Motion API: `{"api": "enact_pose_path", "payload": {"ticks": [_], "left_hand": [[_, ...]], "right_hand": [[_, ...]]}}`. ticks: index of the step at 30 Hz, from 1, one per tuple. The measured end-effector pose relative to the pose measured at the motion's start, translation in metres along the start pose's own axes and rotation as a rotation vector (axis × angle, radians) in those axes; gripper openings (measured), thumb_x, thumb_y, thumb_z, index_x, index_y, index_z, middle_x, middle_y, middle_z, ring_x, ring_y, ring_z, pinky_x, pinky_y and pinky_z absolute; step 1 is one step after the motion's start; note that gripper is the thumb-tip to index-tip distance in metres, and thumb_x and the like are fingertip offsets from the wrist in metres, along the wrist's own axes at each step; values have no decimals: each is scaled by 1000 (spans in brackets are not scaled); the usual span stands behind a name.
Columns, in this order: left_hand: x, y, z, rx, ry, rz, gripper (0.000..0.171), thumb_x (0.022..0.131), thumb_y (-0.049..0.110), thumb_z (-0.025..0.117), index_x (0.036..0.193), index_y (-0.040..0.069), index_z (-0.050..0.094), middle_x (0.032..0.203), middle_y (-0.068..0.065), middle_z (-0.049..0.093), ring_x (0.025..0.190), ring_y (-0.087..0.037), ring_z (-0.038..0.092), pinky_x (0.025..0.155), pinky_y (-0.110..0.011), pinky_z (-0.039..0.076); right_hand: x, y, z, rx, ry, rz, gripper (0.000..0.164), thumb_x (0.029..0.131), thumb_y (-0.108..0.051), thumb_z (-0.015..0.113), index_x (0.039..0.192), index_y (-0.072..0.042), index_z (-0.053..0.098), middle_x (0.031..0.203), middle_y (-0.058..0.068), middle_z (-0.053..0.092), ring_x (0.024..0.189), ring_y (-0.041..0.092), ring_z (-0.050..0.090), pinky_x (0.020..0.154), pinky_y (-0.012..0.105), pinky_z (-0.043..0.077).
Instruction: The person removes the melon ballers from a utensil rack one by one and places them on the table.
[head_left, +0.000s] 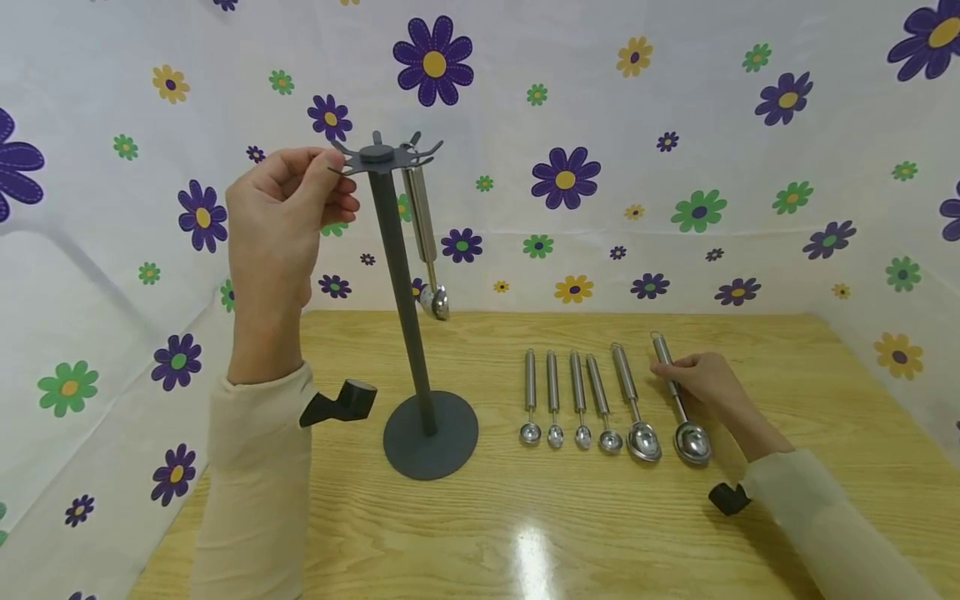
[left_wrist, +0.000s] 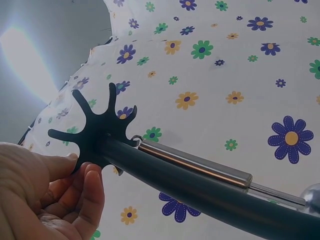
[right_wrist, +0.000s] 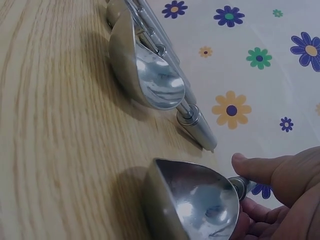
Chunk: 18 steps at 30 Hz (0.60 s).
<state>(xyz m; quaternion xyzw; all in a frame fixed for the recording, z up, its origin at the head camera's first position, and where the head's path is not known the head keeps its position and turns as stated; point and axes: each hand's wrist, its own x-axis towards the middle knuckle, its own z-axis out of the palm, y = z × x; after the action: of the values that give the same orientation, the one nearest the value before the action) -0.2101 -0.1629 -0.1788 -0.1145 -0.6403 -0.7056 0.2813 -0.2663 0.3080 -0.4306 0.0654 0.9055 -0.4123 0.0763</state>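
Observation:
My left hand [head_left: 281, 200] pinches one hook arm at the top of a dark grey utensil stand [head_left: 402, 300] with thumb and fingers. In the left wrist view that hand [left_wrist: 60, 195] grips the hook's tip, and the star-shaped hook ring [left_wrist: 97, 127] spreads above it. One metal scoop [head_left: 425, 229] hangs by its loop from a hook on the right side. On the table, my right hand [head_left: 705, 383] holds the handle of the rightmost ice cream scoop [head_left: 692, 443]. In the right wrist view its large bowl [right_wrist: 195, 205] faces up near the wood.
Left of that scoop lies another large scoop [head_left: 643, 442], then several smaller ones, such as a small scoop [head_left: 530, 433], in a row with handles pointing away. The stand's round base [head_left: 431, 454] rests on the wooden table [head_left: 465, 542]. A flower-patterned backdrop [head_left: 495, 150] rises behind.

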Motion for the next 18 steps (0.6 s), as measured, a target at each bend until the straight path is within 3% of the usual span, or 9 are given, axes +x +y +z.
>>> {"api": "enact_pose_path", "payload": {"ticks": [8, 18], "left_hand": [[-1, 1, 1, 3, 4, 0, 16, 96, 15, 74, 106, 2, 75, 87, -10, 72, 70, -16, 70, 73, -21, 59], [-1, -1, 1, -11, 2, -4, 16, 96, 15, 74, 106, 2, 75, 86, -10, 71, 68, -16, 70, 72, -21, 59]], "right_hand": [[1, 1, 2, -14, -6, -13, 41, 97, -39, 73, 85, 0, 72, 63, -4, 48, 63, 13, 44, 54, 27, 38], [1, 0, 5, -62, -6, -56, 42, 96, -36, 74, 69, -5, 65, 57, -4, 45, 57, 13, 42, 51, 26, 37]]}}
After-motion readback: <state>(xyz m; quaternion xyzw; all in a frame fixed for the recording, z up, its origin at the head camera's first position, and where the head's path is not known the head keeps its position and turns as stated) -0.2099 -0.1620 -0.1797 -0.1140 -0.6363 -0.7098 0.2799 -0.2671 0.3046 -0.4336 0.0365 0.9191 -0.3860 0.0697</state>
